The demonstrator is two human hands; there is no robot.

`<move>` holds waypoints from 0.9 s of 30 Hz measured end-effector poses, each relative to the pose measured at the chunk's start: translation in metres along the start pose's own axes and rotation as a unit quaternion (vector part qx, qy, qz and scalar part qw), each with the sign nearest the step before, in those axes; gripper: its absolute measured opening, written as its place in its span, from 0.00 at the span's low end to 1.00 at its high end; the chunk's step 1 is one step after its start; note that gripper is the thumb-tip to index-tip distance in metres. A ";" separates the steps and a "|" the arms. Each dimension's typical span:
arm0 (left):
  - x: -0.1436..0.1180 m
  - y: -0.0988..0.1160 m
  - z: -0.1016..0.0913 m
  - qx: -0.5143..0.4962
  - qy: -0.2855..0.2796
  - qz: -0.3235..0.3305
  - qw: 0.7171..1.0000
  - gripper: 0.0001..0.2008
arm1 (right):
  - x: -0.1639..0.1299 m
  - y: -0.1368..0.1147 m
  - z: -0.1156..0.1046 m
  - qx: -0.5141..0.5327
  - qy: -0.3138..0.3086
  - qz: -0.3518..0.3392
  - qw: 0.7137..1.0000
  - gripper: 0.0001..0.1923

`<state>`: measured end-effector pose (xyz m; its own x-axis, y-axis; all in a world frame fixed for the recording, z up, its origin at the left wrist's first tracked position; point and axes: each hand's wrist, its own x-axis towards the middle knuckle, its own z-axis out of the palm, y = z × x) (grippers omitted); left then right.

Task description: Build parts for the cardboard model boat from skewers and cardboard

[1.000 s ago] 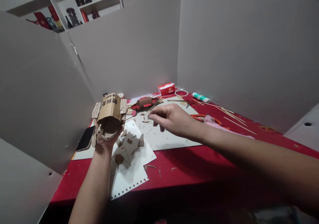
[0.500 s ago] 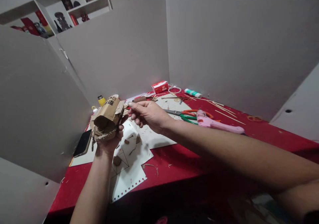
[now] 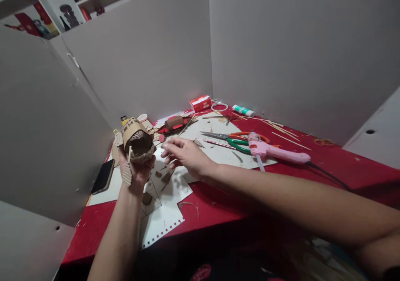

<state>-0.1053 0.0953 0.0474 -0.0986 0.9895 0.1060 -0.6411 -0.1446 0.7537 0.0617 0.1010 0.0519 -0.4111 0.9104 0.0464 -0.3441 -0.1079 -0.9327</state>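
My left hand point(image 3: 141, 176) is wrapped round the underside of a small cardboard model point(image 3: 135, 132), holding it up above the papers. The model is brown with dark printing on its roof-like top, and its hollow end faces me. A corrugated cardboard strip point(image 3: 128, 172) sticks out at its near left side. Just right of the model is my right hand point(image 3: 186, 156), its fingers loosely bent and apart, with nothing visible between them. Below lies a sheet of paper point(image 3: 170, 227) with drawn lines and a few cardboard scraps.
Scissors point(image 3: 237, 142) with green and orange handles and a pink glue gun point(image 3: 278, 152) lie to the right. A black phone point(image 3: 103, 176) is at the left. Behind stand a brown piece point(image 3: 174, 123), a paper cup point(image 3: 143, 118) and a red box point(image 3: 200, 103). Thin sticks point(image 3: 281, 130) lie far right.
The cardboard model has turned in my left hand, so its open end now shows more. My right hand has moved slightly down and away from the model's edge.
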 end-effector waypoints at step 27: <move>0.022 -0.004 -0.022 0.070 0.192 0.098 0.974 0.06 | 0.012 -0.001 -0.041 -0.023 0.054 0.031 0.998 0.03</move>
<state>-0.1217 0.1175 0.0328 -0.5036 0.8635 0.0266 -0.4741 -0.3020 0.8271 0.0921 0.1286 0.0390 -0.3366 0.9404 -0.0490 -0.2809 -0.1500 -0.9480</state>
